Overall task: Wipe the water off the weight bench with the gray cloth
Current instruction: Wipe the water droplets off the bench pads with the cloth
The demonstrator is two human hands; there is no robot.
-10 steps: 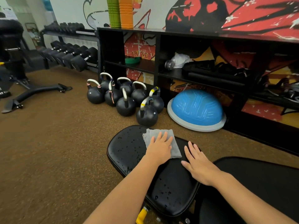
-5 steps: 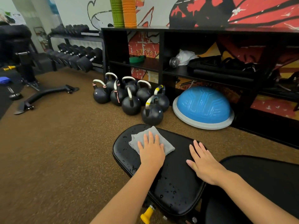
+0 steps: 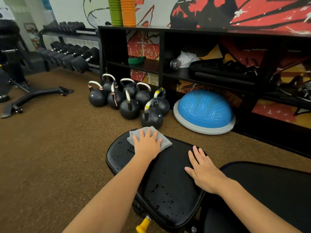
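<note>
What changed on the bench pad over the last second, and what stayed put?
The left hand, pressed flat on the gray cloth, slid it leftward across the far end of the weight bench pad toward its far-left edge. Nothing was taken hold of or let go. The right hand stayed flat on the pad's right side, and water droplets still sit on the near part.

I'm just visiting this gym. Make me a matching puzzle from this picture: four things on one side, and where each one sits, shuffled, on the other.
Things:
1. gray cloth
2. right hand
3. blue balance dome
4. foam rollers

Places:
A. on top of the black shelf unit
B. flat on the bare bench pad
C. on the floor beside the kettlebells
D. under the left hand

Pairs: 1-D, 2-B, 3-C, 4-A
</note>
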